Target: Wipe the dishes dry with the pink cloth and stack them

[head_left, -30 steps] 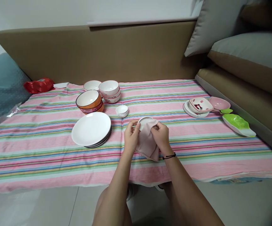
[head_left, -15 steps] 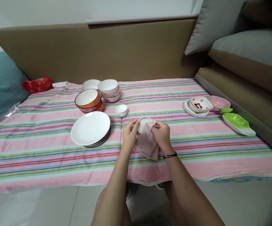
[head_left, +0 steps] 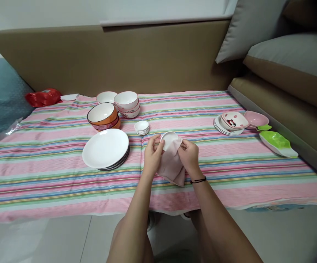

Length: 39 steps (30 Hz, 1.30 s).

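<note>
My left hand [head_left: 152, 156] grips the left rim of a small white dish [head_left: 169, 138], held a little above the striped cloth. My right hand [head_left: 189, 157] is closed on a pale pink cloth [head_left: 172, 166] and presses it against the dish's right side; the cloth hangs down between both hands. A stack of small white dishes [head_left: 142, 128] sits just beyond my left hand. To the left lies a stack of white plates [head_left: 105, 149].
Orange bowls [head_left: 103, 116] and white bowls [head_left: 127, 104] stand at the back left on the striped cover [head_left: 51, 175]. Small plates [head_left: 231, 123], a pink bowl [head_left: 256, 119] and a green leaf dish [head_left: 277, 143] lie right. A red bag [head_left: 42, 97] is far left.
The pink cloth has slipped down off the dish, so more of the white inside shows. Both hands stay at the same spot.
</note>
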### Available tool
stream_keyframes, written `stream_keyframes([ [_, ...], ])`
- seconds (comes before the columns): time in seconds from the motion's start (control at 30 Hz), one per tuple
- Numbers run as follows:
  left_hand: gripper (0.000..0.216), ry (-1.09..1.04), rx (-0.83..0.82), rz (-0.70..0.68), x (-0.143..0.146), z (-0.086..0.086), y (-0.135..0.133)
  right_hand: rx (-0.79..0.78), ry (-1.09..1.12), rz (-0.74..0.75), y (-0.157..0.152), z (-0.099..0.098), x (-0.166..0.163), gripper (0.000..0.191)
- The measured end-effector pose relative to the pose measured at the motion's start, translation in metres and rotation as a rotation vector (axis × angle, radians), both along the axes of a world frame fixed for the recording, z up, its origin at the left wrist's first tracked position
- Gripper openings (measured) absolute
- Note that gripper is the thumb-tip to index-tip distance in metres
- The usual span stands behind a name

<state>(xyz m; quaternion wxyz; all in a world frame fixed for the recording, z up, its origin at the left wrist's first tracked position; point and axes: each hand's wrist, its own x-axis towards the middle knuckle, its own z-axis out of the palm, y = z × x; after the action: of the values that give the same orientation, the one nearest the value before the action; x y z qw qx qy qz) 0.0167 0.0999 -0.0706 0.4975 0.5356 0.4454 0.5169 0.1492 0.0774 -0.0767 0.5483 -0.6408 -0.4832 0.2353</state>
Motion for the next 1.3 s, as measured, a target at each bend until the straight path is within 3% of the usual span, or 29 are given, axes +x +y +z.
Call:
stream_keyframes([
  [0.1, 0.03, -0.003, 0.026, 0.023, 0.0014, 0.0002, 0.0008, 0.025, -0.023, -0.003, -0.0011, 0.0016, -0.0017, 0.009],
  [0.27, 0.034, 0.041, 0.025, 0.0, 0.0025, 0.0025, 0.0014, 0.056, -0.268, -0.087, -0.0021, -0.0001, 0.0002, 0.025],
  [0.47, 0.036, 0.022, 0.087, 0.033, 0.0026, -0.0002, 0.0012, 0.004, -0.125, -0.06, -0.0019, -0.0021, 0.0029, 0.019],
  [0.6, 0.026, 0.084, 0.135, 0.04, -0.0009, 0.0033, 0.0012, 0.011, -0.199, -0.051, -0.0026, -0.0019, 0.002, 0.026],
  [0.77, 0.027, 0.129, 0.151, 0.029, -0.0005, 0.006, -0.0003, 0.045, -0.155, -0.015, -0.0026, -0.0006, -0.0003, 0.012],
  [0.9, 0.027, 0.156, 0.205, 0.038, 0.0007, 0.0067, -0.0007, 0.053, -0.237, -0.061, -0.0038, 0.0015, -0.0012, 0.026],
  [1.0, 0.026, 0.178, 0.224, 0.008, 0.0008, 0.0072, -0.0002, 0.078, -0.229, 0.002, -0.0045, 0.003, -0.0019, 0.018],
  [1.07, 0.025, 0.181, 0.217, -0.011, 0.0013, 0.0069, -0.0001, 0.086, -0.215, 0.018, -0.0044, 0.0032, -0.0022, 0.017],
  [1.2, 0.031, 0.072, 0.123, 0.015, 0.0037, 0.0034, -0.0007, 0.065, -0.193, -0.095, -0.0028, 0.0007, -0.0017, 0.024],
  [1.3, 0.033, -0.012, 0.046, -0.005, 0.0051, 0.0, -0.0013, 0.059, -0.008, -0.056, -0.0012, -0.0014, 0.0003, 0.01],
])
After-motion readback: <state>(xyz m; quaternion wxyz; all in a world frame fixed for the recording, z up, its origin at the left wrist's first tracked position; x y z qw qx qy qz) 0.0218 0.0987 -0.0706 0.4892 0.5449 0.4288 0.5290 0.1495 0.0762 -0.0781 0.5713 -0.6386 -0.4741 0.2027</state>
